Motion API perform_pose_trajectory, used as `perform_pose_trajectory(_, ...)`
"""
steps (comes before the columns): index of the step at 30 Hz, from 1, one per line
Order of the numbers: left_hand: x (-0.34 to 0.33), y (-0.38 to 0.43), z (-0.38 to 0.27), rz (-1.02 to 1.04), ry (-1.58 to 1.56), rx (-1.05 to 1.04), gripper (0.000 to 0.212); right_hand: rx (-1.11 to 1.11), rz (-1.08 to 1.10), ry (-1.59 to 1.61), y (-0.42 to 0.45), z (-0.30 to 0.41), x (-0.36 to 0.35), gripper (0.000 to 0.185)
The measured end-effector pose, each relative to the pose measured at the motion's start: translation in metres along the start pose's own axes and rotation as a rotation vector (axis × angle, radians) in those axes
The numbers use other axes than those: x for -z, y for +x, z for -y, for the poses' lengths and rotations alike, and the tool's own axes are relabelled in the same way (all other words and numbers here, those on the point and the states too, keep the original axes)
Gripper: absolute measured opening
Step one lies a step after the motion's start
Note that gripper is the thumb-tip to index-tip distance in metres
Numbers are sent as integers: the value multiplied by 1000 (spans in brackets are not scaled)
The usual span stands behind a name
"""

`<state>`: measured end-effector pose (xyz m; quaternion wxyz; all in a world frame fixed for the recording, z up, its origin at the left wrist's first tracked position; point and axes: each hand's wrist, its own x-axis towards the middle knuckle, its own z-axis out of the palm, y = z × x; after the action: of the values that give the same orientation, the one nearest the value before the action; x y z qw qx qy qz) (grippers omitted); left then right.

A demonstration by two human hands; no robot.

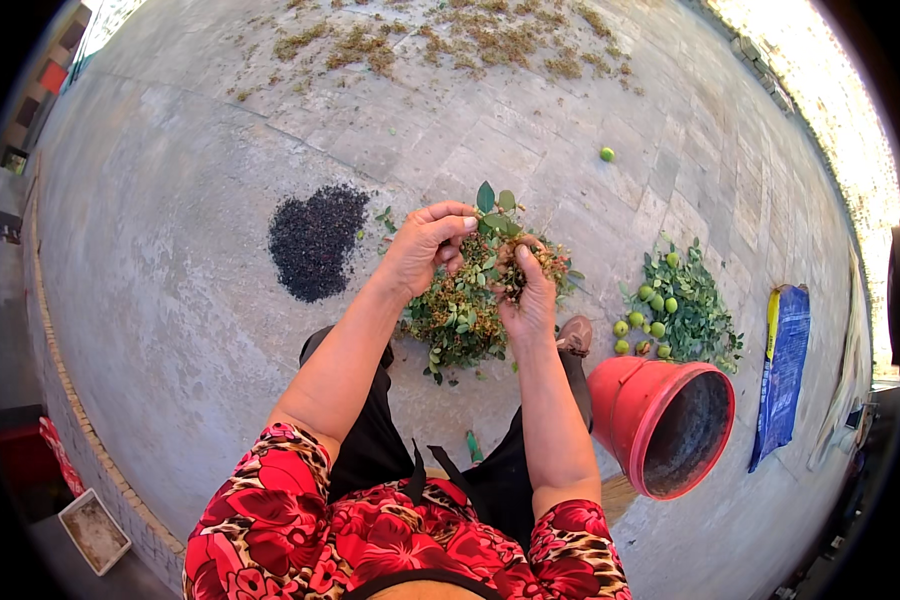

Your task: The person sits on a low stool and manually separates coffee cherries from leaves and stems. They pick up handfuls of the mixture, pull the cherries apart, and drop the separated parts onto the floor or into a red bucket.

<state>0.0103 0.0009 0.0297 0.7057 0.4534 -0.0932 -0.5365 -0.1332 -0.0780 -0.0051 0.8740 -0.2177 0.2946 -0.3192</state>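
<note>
Between my feet a pile of leafy sprigs with small brownish fruit clusters [450,315] lies on the concrete. Above it my right hand [526,289] grips a bunch of brownish stalks and small berries [551,260]. My left hand [433,244] has its thumb and forefinger together at a green leafy sprig [499,221], which rises from the bunch at my right hand. The remaining left fingers curl loosely below. Parts of the pile are hidden behind both hands.
A heap of small dark berries [319,244] lies at left. At right are picked green leaves [694,300], several round green fruits [656,302], a tilted red bucket [619,397] and a blue sack [784,367]. Brownish stalks [487,41] lie scattered on the far paving.
</note>
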Motion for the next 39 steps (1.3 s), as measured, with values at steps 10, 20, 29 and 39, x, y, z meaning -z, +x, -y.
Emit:
perform_pose_trajectory(10, 0, -1, 0, 111, -42, 9, 9, 101, 1, 154, 13, 9, 16, 21)
perform_pose_trajectory(20, 9, 4, -1, 166, -305, 21, 16, -68, 229, 275, 8, 12, 19, 29)
perform_pose_trajectory(29, 3, 2, -4, -19, -175, -32, 13, -122, 239, 386, 2, 16, 1, 41)
perform_pose_trajectory(39, 8, 4, 3, -170, 159, -209, 14, -144, 246, 515, 5, 14, 2, 42)
